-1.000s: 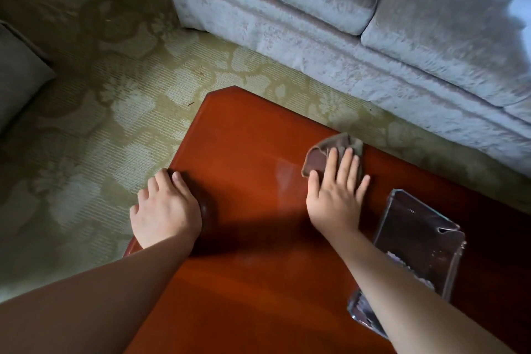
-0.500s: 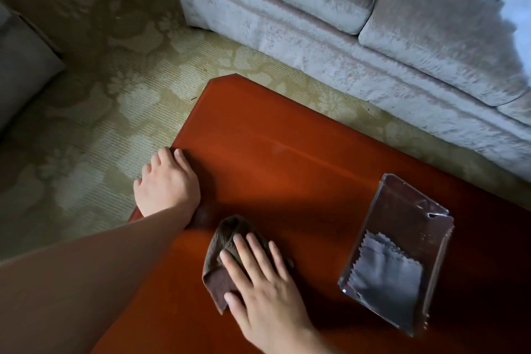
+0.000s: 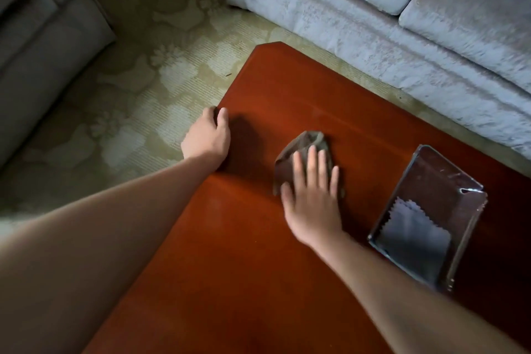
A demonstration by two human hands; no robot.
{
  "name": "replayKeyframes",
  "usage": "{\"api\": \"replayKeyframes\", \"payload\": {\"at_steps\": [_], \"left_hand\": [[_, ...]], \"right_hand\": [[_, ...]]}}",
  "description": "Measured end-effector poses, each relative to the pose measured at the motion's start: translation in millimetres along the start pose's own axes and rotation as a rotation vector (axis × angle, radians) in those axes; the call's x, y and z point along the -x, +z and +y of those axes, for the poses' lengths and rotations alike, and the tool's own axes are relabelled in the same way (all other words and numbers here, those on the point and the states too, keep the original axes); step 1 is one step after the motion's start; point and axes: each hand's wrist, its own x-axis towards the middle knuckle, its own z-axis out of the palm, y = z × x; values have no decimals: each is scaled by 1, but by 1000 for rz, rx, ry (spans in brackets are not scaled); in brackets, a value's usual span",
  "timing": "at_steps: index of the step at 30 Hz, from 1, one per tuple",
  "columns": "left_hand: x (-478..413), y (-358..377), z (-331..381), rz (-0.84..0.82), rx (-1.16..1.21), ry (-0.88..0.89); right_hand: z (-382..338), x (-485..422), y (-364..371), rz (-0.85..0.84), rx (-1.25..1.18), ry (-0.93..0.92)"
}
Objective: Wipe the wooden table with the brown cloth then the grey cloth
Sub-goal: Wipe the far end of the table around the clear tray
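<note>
Right hand [image 3: 313, 198]: flat, palm down, fingers straight and slightly spread. I grip nothing; I press the brown cloth [image 3: 304, 139] onto the wood.
Brown cloth, position: under my right fingers, near the middle of the wooden table [image 3: 287, 282], between my left hand [image 3: 208, 138] and the clear tray [image 3: 448, 178]. Its far end pokes out past my fingertips.
Step in hand (judgement): first pass, with the brown cloth; second pass not begun.
Risk one: only downward pressure holds the cloth. If I ease off mid-stroke, my hand may slide on and leave it behind.
Risk two: a bunched cloth meets the wood on a narrow patch, so missed bands are likely.
Risk three: a stroke to my right could knock the tray, which may skid on the polished top.
Brown cloth, condition: crumpled, not flat, with a creased peak at the far end and a folded flap on my thumb side. Dull, soft-looking.
Left hand, state: braced on the table's left edge, fingers bent over the rim. Whether they clasp it I cannot tell.
Table surface: red-brown, glossy. Dust too fine to judge.
Grey cloth [image 3: 413, 230]: inside the tray, at its near end, zigzag-edged, untouched.
Beyond: pale sofa [image 3: 373, 23], patterned carpet [image 3: 143, 80].
</note>
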Motion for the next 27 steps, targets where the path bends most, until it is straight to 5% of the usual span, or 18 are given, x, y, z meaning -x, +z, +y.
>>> {"api": "replayKeyframes", "payload": {"at_steps": [5,11,13,18,22,24,27], "left_hand": [[26,-27,-48,-185,-21,-53],[60,-38,-89,-151,-143,-179],[58,-38,-87,-161,-121,-185],[55,-39,-91,-220,-37,-203],[39,-43,-105,-366,384,-362],[30,-49,-118,-434,600,-415],[30,-61,-136,-512,623,-434]], "right_hand": [[-100,132,34,-65,20,-433],[-102,153,40,-78,24,-591],[-79,125,37,-40,16,-559],[-54,36,17,34,-16,-144],[-89,-13,8,45,-73,28],[-120,-11,8,42,-81,-8],[-166,30,16,40,-106,-238]]}}
